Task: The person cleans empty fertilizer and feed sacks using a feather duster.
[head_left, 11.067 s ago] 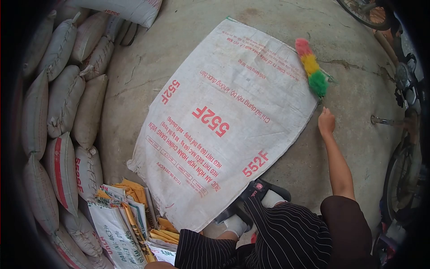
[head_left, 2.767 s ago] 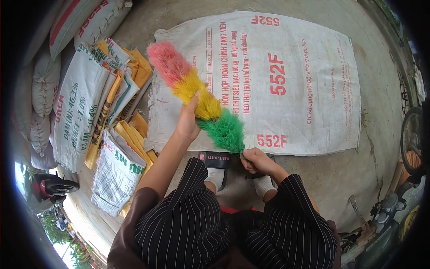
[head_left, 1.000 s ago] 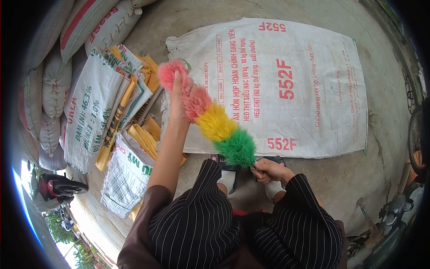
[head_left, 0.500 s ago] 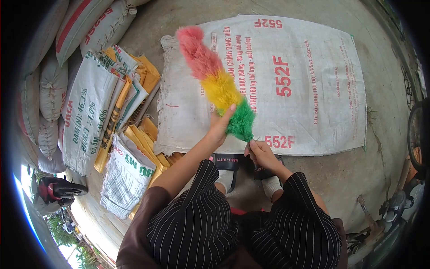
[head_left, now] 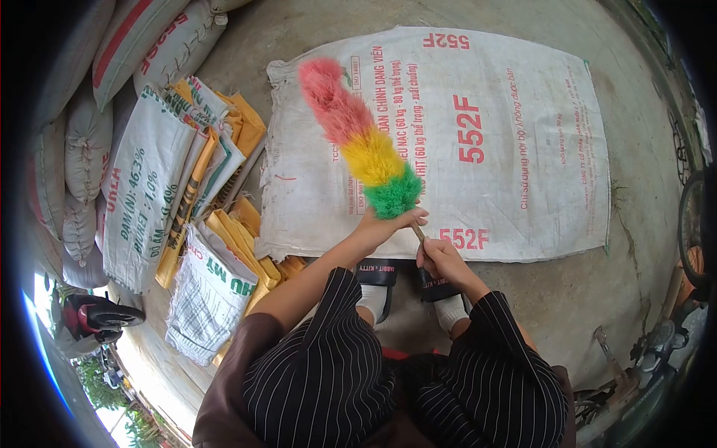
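A fluffy duster (head_left: 367,149) in pink, yellow and green slants over a flat white woven sack (head_left: 493,142) with red print. My left hand (head_left: 385,226) is at the base of the green section, its thumb and fingers around the lower end of the duster where the handle begins. My right hand (head_left: 439,257) grips the thin handle lower down, its fingers closed. Both hands are above the sack's near edge, close to my feet.
Folded white and yellow sacks (head_left: 142,194) lie in a pile at the left, with stuffed sacks (head_left: 89,142) behind them. A motorbike (head_left: 101,315) shows at the lower left. A bicycle wheel (head_left: 691,224) and other vehicle parts are at the right edge.
My left hand has slid down from the green and yellow part to the duster's base. The duster has shifted slightly down, and more of its handle shows between the hands.
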`<state>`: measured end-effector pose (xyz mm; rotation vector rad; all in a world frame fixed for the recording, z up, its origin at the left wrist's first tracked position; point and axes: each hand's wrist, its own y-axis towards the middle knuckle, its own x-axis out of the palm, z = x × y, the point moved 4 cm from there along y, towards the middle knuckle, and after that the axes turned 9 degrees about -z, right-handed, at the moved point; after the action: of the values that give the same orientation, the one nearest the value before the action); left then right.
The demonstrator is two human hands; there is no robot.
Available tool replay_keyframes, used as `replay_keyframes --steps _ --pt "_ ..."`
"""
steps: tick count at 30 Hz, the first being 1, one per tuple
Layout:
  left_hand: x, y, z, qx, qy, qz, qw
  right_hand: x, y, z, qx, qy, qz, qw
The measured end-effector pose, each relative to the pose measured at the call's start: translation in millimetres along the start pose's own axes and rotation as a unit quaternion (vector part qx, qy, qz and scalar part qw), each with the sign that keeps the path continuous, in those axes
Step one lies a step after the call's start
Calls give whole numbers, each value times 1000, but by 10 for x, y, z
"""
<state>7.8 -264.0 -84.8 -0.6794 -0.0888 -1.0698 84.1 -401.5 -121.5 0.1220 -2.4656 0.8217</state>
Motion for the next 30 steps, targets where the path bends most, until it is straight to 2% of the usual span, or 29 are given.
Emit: replay_keyframes --steps 3,5,10,13,15,16,18,20,21,23,25,27,30 --pt "-110 41 143 -17 1 41 999 -21 19 -100 -15 -48 10 999" --pt "-204 78 275 49 -8 52 997 4 -27 -198 -16 -56 7 998" --pt "-220 75 427 88 14 65 994 65 -43 -261 -27 -20 -30 999" --pt "-187 98 469 83 24 66 994 74 -80 -263 3 33 -55 998" --pt "-144 89 471 71 27 58 995 117 -107 -174 21 162 -136 977" --pt "-83 77 448 66 37 47 996 105 -139 -122 21 164 -137 977" --pt "-16 35 422 60 48 37 996 147 -201 -71 15 260 -226 939" --pt "89 -7 362 19 72 -52 996 133 -177 -46 5 255 -220 942" --pt "131 -40 309 18 72 -52 996 120 -171 -34 -3 249 -213 945" --pt "294 -86 159 -14 65 -114 991 110 -150 -50 -10 249 -219 943" --pt "331 -86 172 -12 36 -115 993 107 -139 -60 -18 248 -226 942" --pt "212 -49 229 -20 -50 -24 998 37 -126 -50 -26 194 -174 965" --pt "102 -3 232 11 8 -49 999 11 -142 -21 -17 169 -147 974"
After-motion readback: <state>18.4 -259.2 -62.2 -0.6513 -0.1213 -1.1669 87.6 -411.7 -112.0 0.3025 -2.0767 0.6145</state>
